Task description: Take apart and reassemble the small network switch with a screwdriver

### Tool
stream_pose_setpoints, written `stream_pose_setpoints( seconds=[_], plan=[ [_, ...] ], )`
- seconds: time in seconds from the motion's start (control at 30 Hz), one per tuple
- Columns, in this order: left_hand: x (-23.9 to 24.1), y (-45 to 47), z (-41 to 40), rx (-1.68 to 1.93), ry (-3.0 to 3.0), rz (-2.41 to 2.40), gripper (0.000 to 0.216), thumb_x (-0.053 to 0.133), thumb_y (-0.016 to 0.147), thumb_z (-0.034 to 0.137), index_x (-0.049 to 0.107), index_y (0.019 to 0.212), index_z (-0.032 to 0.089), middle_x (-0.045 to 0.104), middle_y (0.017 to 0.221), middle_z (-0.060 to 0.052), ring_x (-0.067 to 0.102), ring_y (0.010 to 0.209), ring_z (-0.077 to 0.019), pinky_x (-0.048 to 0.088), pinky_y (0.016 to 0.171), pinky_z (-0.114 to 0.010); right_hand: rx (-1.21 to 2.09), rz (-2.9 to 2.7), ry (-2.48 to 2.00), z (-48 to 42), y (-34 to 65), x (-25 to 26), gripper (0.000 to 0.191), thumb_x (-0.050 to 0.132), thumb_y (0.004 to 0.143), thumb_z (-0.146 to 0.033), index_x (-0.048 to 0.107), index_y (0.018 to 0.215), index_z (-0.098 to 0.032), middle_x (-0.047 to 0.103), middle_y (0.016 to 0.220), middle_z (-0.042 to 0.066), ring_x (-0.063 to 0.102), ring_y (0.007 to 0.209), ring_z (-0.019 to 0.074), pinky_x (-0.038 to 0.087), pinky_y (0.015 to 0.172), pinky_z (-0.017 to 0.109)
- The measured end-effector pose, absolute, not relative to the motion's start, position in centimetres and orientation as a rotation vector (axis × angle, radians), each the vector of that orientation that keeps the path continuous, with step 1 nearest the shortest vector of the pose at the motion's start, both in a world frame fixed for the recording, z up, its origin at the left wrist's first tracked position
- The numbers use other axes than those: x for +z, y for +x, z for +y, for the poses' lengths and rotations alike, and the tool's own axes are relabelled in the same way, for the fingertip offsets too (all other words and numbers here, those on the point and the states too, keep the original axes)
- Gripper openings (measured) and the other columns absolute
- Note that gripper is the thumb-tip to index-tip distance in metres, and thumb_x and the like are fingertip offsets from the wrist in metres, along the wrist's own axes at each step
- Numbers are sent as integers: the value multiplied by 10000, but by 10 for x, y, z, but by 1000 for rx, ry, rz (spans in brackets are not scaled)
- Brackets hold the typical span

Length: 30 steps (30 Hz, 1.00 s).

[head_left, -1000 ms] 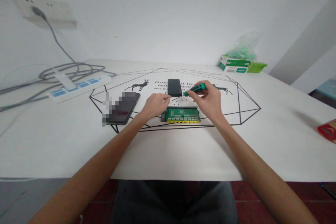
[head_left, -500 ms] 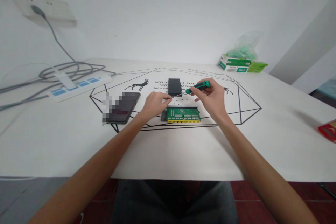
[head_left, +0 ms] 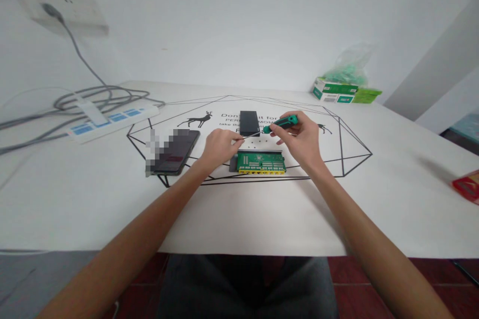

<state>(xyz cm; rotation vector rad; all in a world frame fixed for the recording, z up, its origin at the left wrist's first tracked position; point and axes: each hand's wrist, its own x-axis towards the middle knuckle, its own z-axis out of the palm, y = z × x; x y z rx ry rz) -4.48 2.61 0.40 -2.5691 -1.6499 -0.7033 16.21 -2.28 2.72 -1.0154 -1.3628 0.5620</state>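
Observation:
My right hand (head_left: pixel 301 134) grips a green-and-black screwdriver (head_left: pixel 282 123) by its handle, with the thin shaft pointing left. At the tip of that shaft, my left hand (head_left: pixel 222 145) is closed in a pinch between thumb and forefinger. Whether a tiny part also sits in the pinch is hidden. Below both hands lies a green circuit board (head_left: pixel 261 160) with a yellow strip along its near edge, on a dark metal plate. Several small dark screws (head_left: pixel 261 142) are scattered just behind the board. A black box-shaped case (head_left: pixel 249 122) rests farther back, behind the screwdriver shaft.
A phone (head_left: pixel 175 152) lies left of my left forearm. Farther left are a white power strip (head_left: pixel 114 122) and coiled grey cables (head_left: pixel 101 97). Small green-and-white boxes (head_left: pixel 335 90) with a plastic bag stand at the back right. Something red (head_left: pixel 467 187) is at the right edge.
The screwdriver and both hands have barely shifted, with the handle a touch farther left. The whole view has moved very slightly; the grips are unchanged.

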Motion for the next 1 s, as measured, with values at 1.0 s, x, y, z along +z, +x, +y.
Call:
stream_pose_setpoints(
  seconds=[1.0],
  plan=[
    [5,-24,0,-569,-3100,-963,644,719,717,661,729,1140,177,675,1238,-125,642,1091,-300,485,949,-436,-424,-1459,-1180,-15,204,32,464,612,890,-441,499,1310,-278,663,731,-11,570,526,148,460,530,283]
  ],
)
